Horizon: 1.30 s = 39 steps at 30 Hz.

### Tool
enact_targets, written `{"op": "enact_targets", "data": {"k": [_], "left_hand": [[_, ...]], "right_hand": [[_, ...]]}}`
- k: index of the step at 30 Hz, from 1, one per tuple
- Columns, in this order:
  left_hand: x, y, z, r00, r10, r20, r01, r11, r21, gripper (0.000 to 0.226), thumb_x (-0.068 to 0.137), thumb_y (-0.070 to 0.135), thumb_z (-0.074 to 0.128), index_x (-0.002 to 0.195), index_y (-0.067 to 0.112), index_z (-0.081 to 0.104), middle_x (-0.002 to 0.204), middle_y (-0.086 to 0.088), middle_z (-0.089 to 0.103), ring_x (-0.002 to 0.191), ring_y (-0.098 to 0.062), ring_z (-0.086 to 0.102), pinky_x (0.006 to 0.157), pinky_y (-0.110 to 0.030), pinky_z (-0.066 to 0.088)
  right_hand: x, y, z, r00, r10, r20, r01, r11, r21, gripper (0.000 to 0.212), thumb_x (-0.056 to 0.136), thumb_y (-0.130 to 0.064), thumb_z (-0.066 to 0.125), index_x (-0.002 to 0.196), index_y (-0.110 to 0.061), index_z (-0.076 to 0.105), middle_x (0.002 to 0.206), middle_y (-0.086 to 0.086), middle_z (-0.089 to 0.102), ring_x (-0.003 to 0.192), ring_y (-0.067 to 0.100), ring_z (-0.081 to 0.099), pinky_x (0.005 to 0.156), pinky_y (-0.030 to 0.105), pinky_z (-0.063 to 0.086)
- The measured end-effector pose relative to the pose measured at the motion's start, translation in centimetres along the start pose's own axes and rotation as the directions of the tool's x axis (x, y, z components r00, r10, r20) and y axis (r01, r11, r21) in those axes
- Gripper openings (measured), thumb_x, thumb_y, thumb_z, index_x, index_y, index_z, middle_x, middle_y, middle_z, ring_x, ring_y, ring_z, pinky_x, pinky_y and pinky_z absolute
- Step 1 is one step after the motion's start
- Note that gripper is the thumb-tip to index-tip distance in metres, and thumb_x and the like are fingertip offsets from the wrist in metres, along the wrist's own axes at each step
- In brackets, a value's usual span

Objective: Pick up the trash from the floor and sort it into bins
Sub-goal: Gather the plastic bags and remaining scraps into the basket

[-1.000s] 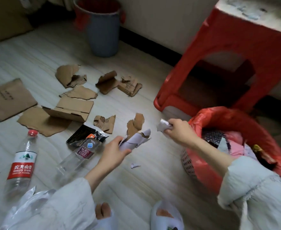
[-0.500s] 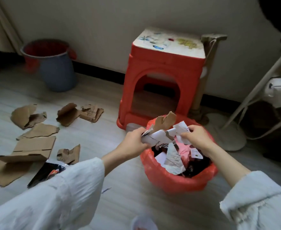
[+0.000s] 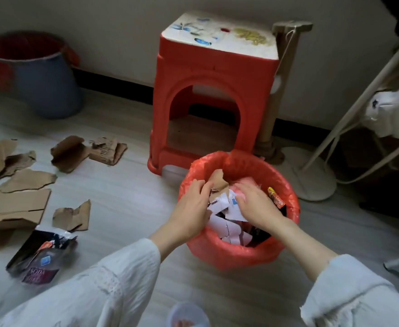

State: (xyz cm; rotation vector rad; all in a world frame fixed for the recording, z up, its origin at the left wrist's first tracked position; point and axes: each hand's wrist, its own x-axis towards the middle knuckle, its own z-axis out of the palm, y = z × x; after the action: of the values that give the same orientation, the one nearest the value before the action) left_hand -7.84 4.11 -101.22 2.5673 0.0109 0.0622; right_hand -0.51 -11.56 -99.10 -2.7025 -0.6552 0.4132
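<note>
A bin lined with a red bag (image 3: 288, 192) stands on the floor in front of me, filled with paper and wrappers. Both my hands are down inside its mouth. My left hand (image 3: 193, 206) grips a torn brown cardboard scrap (image 3: 219, 182) together with crumpled white paper (image 3: 220, 202). My right hand (image 3: 256, 207) curls over a white paper scrap (image 3: 233, 202) on top of the pile. Several torn cardboard pieces (image 3: 69, 153) lie on the floor to the left. A black wrapper (image 3: 40, 246) lies on a soda bottle (image 3: 39, 276) near my left sleeve.
A blue bin with a red liner (image 3: 49, 90) stands at the back left by the wall. Right behind the red-bag bin is a red plastic stool (image 3: 217, 74), beside a rope post (image 3: 276, 90). A white stand base (image 3: 314, 182) and its legs are at the right.
My view swung from the floor litter to the red-bag bin. Both hands carried the paper and cardboard scraps over the bin and have now lowered them into it.
</note>
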Motion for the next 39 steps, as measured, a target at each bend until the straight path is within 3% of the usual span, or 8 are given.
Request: {"op": "enact_targets", "data": {"k": [7, 12, 16, 21, 25, 31, 35, 39], "left_hand": [[-1.8, -2.2, 1.2, 0.994, 0.045, 0.101, -0.066, 0.973, 0.219, 0.066, 0.092, 0.045, 0.014, 0.146, 0.007, 0.02, 0.157, -0.01, 0.006, 0.144, -0.022, -0.009, 0.115, -0.031, -0.008], [-2.0, -3.6, 1.1, 0.977, 0.093, 0.194, -0.144, 0.952, 0.269, 0.084, 0.078, 0.052, -0.011, 0.148, 0.009, 0.006, 0.156, -0.013, -0.011, 0.14, -0.022, -0.025, 0.117, -0.036, -0.009], [-1.8, -4.4, 1.3, 0.969, 0.165, 0.182, -0.21, 0.942, 0.262, 0.085, 0.086, 0.057, -0.017, 0.148, 0.008, 0.013, 0.156, -0.015, -0.001, 0.143, -0.029, -0.015, 0.118, -0.041, 0.0], [-1.7, -4.8, 1.4, 0.963, 0.163, 0.214, -0.216, 0.942, 0.255, 0.079, 0.085, 0.057, -0.005, 0.149, 0.013, 0.009, 0.157, -0.011, -0.006, 0.142, -0.024, -0.018, 0.117, -0.036, -0.005], [-2.1, -4.6, 0.3, 0.957, 0.123, 0.264, -0.197, 0.941, 0.274, 0.08, 0.081, 0.053, -0.007, 0.149, 0.014, 0.007, 0.157, -0.009, -0.008, 0.143, -0.022, -0.016, 0.115, -0.034, -0.006], [-3.9, -4.1, -5.4, 0.919, -0.073, 0.388, -0.046, 0.956, 0.29, 0.056, 0.1, 0.034, 0.032, 0.148, 0.017, 0.011, 0.157, -0.012, -0.001, 0.144, -0.027, -0.006, 0.117, -0.038, 0.008], [-6.5, -5.2, -10.4, 0.897, -0.198, 0.396, 0.133, 0.973, 0.187, 0.046, 0.099, 0.032, 0.036, 0.143, 0.019, 0.031, 0.149, -0.006, 0.03, 0.136, -0.022, 0.029, 0.111, -0.033, 0.026], [-12.5, -9.4, -12.6, 0.879, -0.33, 0.344, 0.307, 0.944, 0.122, 0.04, 0.098, 0.032, 0.038, 0.137, 0.022, 0.04, 0.141, -0.001, 0.044, 0.127, -0.017, 0.042, 0.104, -0.027, 0.032]], "right_hand": [[-0.2, -0.4, 2.5, 0.967, -0.179, 0.184, 0.224, 0.937, -0.268, 0.063, 0.098, -0.044, 0.026, 0.15, -0.025, -0.004, 0.158, -0.001, -0.012, 0.146, 0.018, -0.01, 0.118, 0.035, 0.005], [1.1, 1.3, 6.1, 0.889, -0.12, 0.442, 0.347, 0.805, -0.481, 0.126, 0.038, -0.076, -0.043, 0.149, -0.025, -0.011, 0.156, 0.003, -0.02, 0.145, 0.02, -0.017, 0.116, 0.049, -0.005], [2.9, 2.5, 7.8, 0.88, -0.068, 0.47, 0.331, 0.798, -0.504, 0.137, 0.024, -0.071, -0.053, 0.147, -0.026, -0.015, 0.157, 0.0, -0.018, 0.145, 0.017, -0.017, 0.118, 0.047, -0.003], [3.8, 2.8, 9.0, 0.858, -0.05, 0.511, 0.337, 0.806, -0.487, 0.128, 0.032, -0.076, -0.046, 0.147, -0.029, -0.015, 0.156, -0.004, -0.02, 0.144, 0.016, -0.018, 0.118, 0.047, -0.003], [3.0, 1.2, 7.7, 0.877, -0.034, 0.479, 0.23, 0.905, -0.358, 0.056, 0.098, -0.048, 0.004, 0.15, -0.026, 0.007, 0.159, -0.004, -0.006, 0.146, 0.012, -0.009, 0.117, 0.049, -0.002], [1.7, -1.5, 4.3, 0.986, -0.008, 0.169, 0.011, 1.0, -0.02, 0.043, 0.101, -0.028, 0.023, 0.14, -0.023, 0.039, 0.151, 0.0, 0.032, 0.14, 0.021, 0.027, 0.112, 0.049, 0.023], [-0.3, -6.7, 2.8, 0.954, -0.222, -0.201, 0.197, 0.971, -0.137, 0.036, 0.09, -0.023, 0.037, 0.11, -0.012, 0.065, 0.115, 0.005, 0.063, 0.103, 0.03, 0.058, 0.086, 0.044, 0.047], [-2.3, -13.0, 4.6, 0.855, -0.511, -0.089, 0.482, 0.846, -0.226, 0.033, 0.081, -0.021, 0.041, 0.102, -0.013, 0.065, 0.094, 0.005, 0.066, 0.08, 0.029, 0.065, 0.064, 0.039, 0.05]]}}
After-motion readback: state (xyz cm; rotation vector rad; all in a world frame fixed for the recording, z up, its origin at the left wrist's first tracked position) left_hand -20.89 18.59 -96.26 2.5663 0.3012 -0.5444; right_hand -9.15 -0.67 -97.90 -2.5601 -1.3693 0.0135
